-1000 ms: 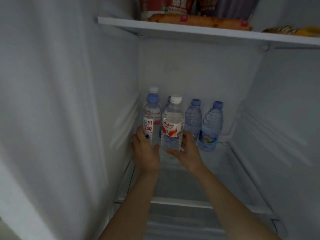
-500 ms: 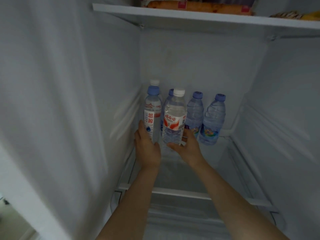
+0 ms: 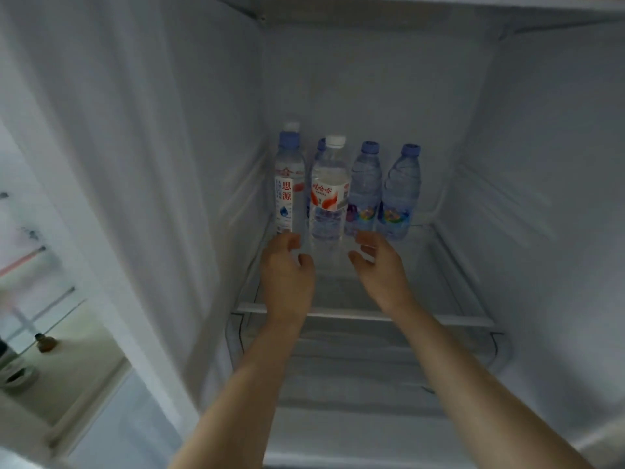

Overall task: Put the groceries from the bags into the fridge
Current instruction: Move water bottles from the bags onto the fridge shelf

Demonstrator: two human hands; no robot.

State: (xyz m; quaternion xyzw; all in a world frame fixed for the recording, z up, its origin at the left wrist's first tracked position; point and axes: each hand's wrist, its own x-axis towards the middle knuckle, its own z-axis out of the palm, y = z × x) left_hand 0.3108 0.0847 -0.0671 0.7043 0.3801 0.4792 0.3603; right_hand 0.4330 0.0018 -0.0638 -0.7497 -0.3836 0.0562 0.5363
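Observation:
Several water bottles stand upright at the back of a glass fridge shelf (image 3: pixel 453 265). A blue-capped bottle with a white label (image 3: pixel 286 184) is at the left. Beside it stands a white-capped bottle with a red label (image 3: pixel 329 194). Two blue bottles (image 3: pixel 365 187) (image 3: pixel 400 194) stand to the right. More bottles are partly hidden behind the front ones. My left hand (image 3: pixel 287 269) hovers just in front of the left bottle, fingers apart, holding nothing. My right hand (image 3: pixel 380 265) is open in front of the red-label bottle, a little apart from it.
The white fridge side walls close in on both sides. An upper shelf (image 3: pixel 439 8) runs overhead. A clear drawer (image 3: pixel 372 360) sits below the glass shelf. At the left, outside the fridge, a small brown bottle (image 3: pixel 44 343) rests on a glass surface.
Both hands have let go of the two front bottles and drawn back slightly. The bottles now stand on the shelf. The camera has tilted down, so the upper shelf's food is out of view.

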